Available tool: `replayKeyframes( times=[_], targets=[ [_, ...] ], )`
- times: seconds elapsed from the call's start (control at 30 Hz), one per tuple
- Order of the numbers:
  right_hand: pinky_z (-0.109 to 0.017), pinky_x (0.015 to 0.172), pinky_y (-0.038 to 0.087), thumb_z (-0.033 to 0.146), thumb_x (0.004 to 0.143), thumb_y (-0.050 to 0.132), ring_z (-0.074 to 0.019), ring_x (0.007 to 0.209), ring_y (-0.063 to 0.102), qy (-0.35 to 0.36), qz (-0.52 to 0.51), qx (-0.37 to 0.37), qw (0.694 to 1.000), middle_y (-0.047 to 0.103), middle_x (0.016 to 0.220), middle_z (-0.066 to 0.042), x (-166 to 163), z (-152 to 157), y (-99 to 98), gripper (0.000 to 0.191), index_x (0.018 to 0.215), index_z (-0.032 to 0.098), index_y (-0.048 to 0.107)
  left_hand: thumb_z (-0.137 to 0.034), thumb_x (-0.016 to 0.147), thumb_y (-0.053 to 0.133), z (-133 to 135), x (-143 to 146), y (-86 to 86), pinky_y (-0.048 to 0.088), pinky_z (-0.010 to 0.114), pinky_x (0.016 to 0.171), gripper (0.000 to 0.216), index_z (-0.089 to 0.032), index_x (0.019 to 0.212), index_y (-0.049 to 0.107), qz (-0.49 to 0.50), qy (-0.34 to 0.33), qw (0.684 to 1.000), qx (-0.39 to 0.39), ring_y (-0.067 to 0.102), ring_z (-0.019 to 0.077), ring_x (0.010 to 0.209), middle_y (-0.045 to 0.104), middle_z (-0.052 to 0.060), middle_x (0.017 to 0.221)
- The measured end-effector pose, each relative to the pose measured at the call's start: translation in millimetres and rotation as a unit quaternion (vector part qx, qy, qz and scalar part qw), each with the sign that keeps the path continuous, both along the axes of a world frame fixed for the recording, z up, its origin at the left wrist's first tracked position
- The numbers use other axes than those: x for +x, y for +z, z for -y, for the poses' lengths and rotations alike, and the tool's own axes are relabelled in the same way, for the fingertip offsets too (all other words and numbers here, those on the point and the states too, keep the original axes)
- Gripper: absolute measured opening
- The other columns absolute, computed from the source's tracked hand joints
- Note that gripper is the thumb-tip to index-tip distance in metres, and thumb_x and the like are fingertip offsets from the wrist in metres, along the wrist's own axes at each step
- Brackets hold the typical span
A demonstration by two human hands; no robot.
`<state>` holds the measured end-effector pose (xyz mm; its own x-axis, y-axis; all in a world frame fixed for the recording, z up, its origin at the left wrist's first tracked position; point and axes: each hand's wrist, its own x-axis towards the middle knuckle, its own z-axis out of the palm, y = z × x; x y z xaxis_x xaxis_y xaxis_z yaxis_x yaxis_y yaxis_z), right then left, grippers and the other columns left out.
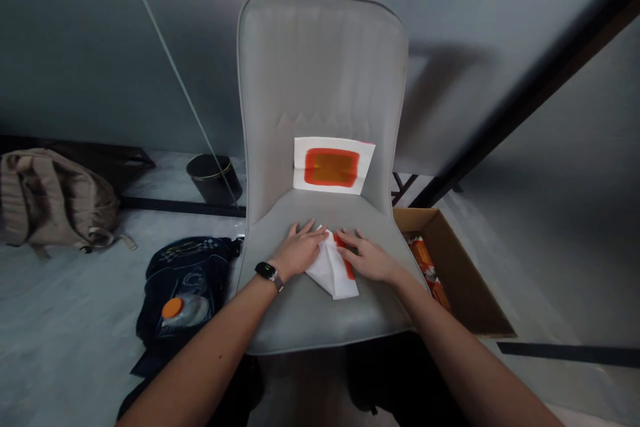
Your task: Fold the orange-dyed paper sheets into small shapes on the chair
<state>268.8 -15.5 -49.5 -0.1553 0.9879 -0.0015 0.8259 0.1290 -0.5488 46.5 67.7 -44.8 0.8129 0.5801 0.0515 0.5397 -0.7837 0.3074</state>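
Observation:
A white paper with red print lies partly folded on the seat of a grey chair. My left hand, with a black watch on its wrist, rests flat on the paper's left edge, fingers stretched out. My right hand presses flat on the paper's right side, fingers spread. A second white sheet with an orange-red rectangle leans upright against the chair's backrest, behind both hands.
A cardboard box with orange packets stands on the floor right of the chair. A dark blue backpack lies to the left, a beige backpack farther left, and a black bin by the wall.

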Motion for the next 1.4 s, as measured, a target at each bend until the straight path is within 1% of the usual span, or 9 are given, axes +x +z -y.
replayKeyframes(
  times=[0.1, 0.27, 0.33, 0.4, 0.53, 0.73, 0.97, 1.2, 1.4],
  targets=[
    [-0.063, 0.126, 0.025, 0.045, 0.103, 0.053, -0.0329, 0.149, 0.043, 0.031, -0.002, 0.005, 1.000, 0.054, 0.153, -0.013, 3, 3, 7.7, 0.055, 0.155, 0.025, 0.049, -0.019, 0.105, 0.042, -1, 0, 1.8, 0.027, 0.065, 0.121, 0.046, -0.029, 0.148, 0.055, 0.010, 0.006, 1.000, -0.029, 0.034, 0.0310, 0.154, 0.052, 0.007, 0.158],
    [-0.051, 0.120, 0.043, 0.044, 0.095, 0.069, -0.0298, 0.142, 0.053, 0.027, -0.069, 0.033, 0.997, 0.056, 0.154, -0.007, 12, 33, 34.1, 0.060, 0.151, 0.030, 0.054, -0.036, 0.110, 0.037, 15, -16, 38.8, 0.032, 0.050, 0.124, 0.043, -0.027, 0.150, 0.050, 0.168, 0.075, 0.981, -0.068, 0.033, 0.0257, 0.154, 0.044, 0.006, 0.162],
    [-0.047, 0.114, 0.049, 0.039, 0.093, 0.072, -0.0278, 0.133, 0.061, 0.039, -0.077, 0.029, 0.996, 0.064, 0.145, -0.004, 15, 52, 43.1, 0.054, 0.145, 0.032, 0.060, -0.036, 0.109, 0.041, 29, -31, 53.5, 0.043, 0.042, 0.116, 0.038, -0.025, 0.141, 0.057, 0.225, 0.118, 0.965, -0.058, 0.052, 0.0230, 0.138, 0.059, 0.007, 0.145],
    [-0.047, 0.112, 0.051, 0.032, 0.090, 0.075, -0.0277, 0.131, 0.062, 0.057, -0.059, 0.022, 0.996, 0.067, 0.141, -0.004, 15, 71, 45.1, 0.051, 0.140, 0.033, 0.064, -0.036, 0.105, 0.049, 43, -48, 57.4, 0.053, 0.038, 0.102, 0.031, -0.025, 0.131, 0.062, 0.206, 0.116, 0.969, -0.075, 0.063, 0.0219, 0.117, 0.065, 0.005, 0.121],
    [-0.051, 0.115, 0.047, 0.024, 0.084, 0.079, -0.0299, 0.137, 0.057, 0.077, -0.015, 0.027, 0.997, 0.063, 0.145, -0.006, 9, 89, 30.0, 0.052, 0.134, 0.031, 0.069, -0.032, 0.101, 0.058, 73, -69, 32.3, 0.054, 0.038, 0.092, 0.032, -0.028, 0.133, 0.059, 0.167, 0.058, 0.978, -0.109, 0.063, 0.0222, 0.105, 0.063, 0.004, 0.115],
    [-0.045, 0.105, 0.053, 0.025, 0.094, 0.068, -0.0252, 0.120, 0.067, 0.104, -0.042, 0.076, 0.991, 0.075, 0.124, -0.006, -1, 84, 17.4, 0.030, 0.123, 0.028, 0.074, -0.019, 0.102, 0.051, 121, -54, -8.9, 0.052, 0.042, 0.091, 0.017, -0.022, 0.114, 0.063, 0.191, 0.079, 0.978, 0.012, 0.058, 0.0248, 0.102, 0.062, 0.009, 0.109],
    [-0.045, 0.101, 0.054, 0.023, 0.094, 0.065, -0.0244, 0.110, 0.070, 0.142, -0.015, 0.098, 0.985, 0.078, 0.111, -0.004, -19, 77, 19.2, 0.021, 0.109, 0.027, 0.080, -0.016, 0.101, 0.053, 128, -48, -10.5, 0.047, 0.049, 0.108, 0.037, -0.020, 0.137, 0.058, 0.136, 0.043, 0.988, 0.052, 0.052, 0.0300, 0.132, 0.056, 0.014, 0.142],
    [-0.045, 0.112, 0.051, 0.020, 0.090, 0.071, -0.0242, 0.128, 0.065, 0.125, -0.046, 0.087, 0.987, 0.072, 0.133, -0.006, -5, 79, 14.1, 0.037, 0.126, 0.026, 0.074, -0.018, 0.104, 0.050, 121, -53, -19.3, 0.040, 0.054, 0.120, 0.035, -0.019, 0.138, 0.059, 0.127, -0.006, 0.990, 0.063, 0.048, 0.0282, 0.145, 0.059, 0.012, 0.149],
    [-0.045, 0.103, 0.053, 0.024, 0.097, 0.066, -0.0240, 0.119, 0.066, 0.130, -0.063, 0.106, 0.984, 0.075, 0.121, -0.006, 7, 72, 9.7, 0.017, 0.109, 0.026, 0.079, -0.017, 0.102, 0.052, 119, -55, -21.4, 0.041, 0.053, 0.120, 0.036, -0.019, 0.137, 0.060, 0.128, -0.018, 0.988, 0.087, 0.050, 0.0278, 0.144, 0.059, 0.011, 0.149]
  ],
)
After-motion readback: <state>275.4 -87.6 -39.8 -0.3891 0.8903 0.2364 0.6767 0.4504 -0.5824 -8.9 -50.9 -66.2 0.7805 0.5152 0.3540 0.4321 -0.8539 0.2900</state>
